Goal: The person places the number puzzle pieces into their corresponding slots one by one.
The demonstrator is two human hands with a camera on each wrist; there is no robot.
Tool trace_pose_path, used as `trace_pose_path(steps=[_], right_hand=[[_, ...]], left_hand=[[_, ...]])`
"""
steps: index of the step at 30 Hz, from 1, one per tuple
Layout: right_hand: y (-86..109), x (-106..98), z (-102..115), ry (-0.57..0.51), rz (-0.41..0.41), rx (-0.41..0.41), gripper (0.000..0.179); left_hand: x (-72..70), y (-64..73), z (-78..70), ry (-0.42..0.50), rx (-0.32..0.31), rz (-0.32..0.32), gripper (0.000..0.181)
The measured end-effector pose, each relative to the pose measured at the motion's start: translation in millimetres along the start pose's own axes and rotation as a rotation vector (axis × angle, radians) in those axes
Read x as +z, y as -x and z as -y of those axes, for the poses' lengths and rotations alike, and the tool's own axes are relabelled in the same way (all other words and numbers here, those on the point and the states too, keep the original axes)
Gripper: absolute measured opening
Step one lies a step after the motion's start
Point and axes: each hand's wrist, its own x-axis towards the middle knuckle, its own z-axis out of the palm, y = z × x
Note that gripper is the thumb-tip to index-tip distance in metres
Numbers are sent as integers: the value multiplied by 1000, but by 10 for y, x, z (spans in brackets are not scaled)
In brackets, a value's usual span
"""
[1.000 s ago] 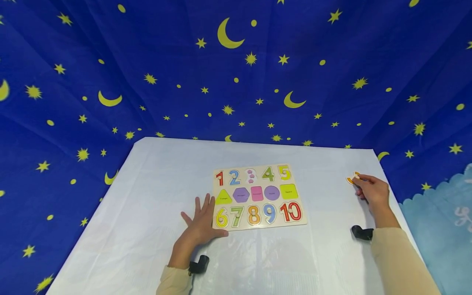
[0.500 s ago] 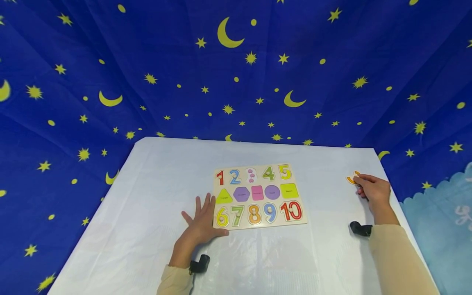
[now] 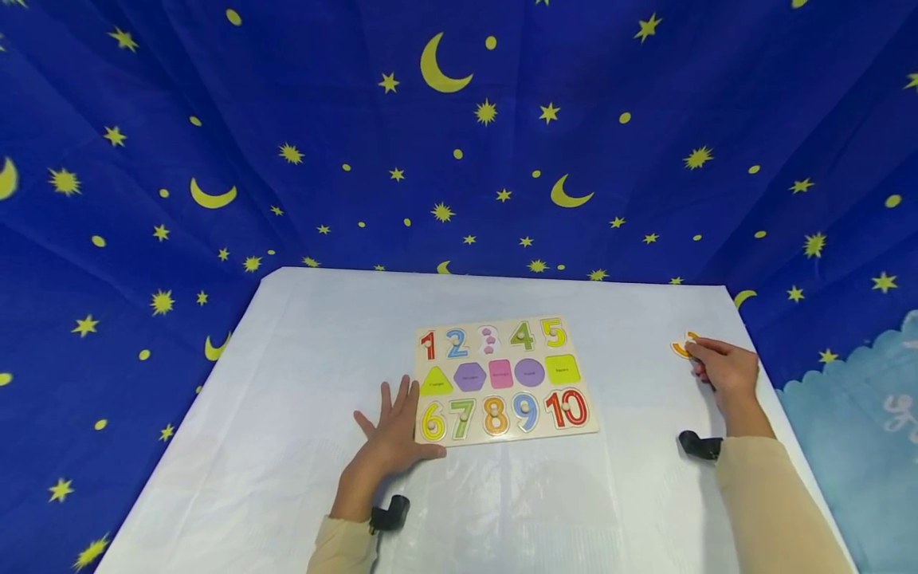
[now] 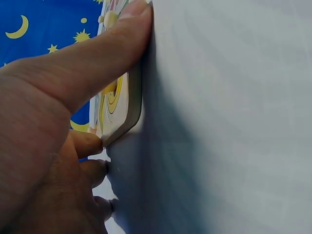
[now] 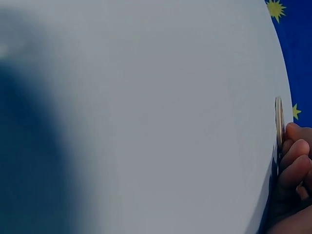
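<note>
A wooden number puzzle board (image 3: 459,323) lies mid-table in the head view, with pegged numbers along its top and bottom rows and coloured shapes between. Its 3 recess (image 3: 488,341) holds no piece and shows small pink pictures. My left hand (image 3: 387,446) rests at the lower left corner, fingers straight along the side and thumb along the front edge. Far to the right, my right hand (image 3: 727,375) pinches a curved orange number puzzle piece (image 3: 681,351) between thumb and forefinger, partly covering it. That piece appears edge-on in the right wrist view, close over the table.
A white cloth covers the table (image 3: 323,319). Behind it hangs a blue star-and-moon curtain (image 3: 373,199), with light blue cloth (image 3: 861,414) at the right. Black wrist devices (image 3: 390,513) show on both arms.
My right wrist has shifted very slightly, while the orange piece stays pinched in nearly the same spot. The left hand and the board look unchanged.
</note>
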Motion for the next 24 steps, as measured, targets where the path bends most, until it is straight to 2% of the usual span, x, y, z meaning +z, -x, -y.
trace_pose_path(steps=[12,24], right_hand=[[13,-13,4,0,11,-18,51],[80,8,39,78,0,-48,55]], left_hand=[[-18,-7,-24,12,-8,5,122],[-6,0,-10,11,1,5,121]])
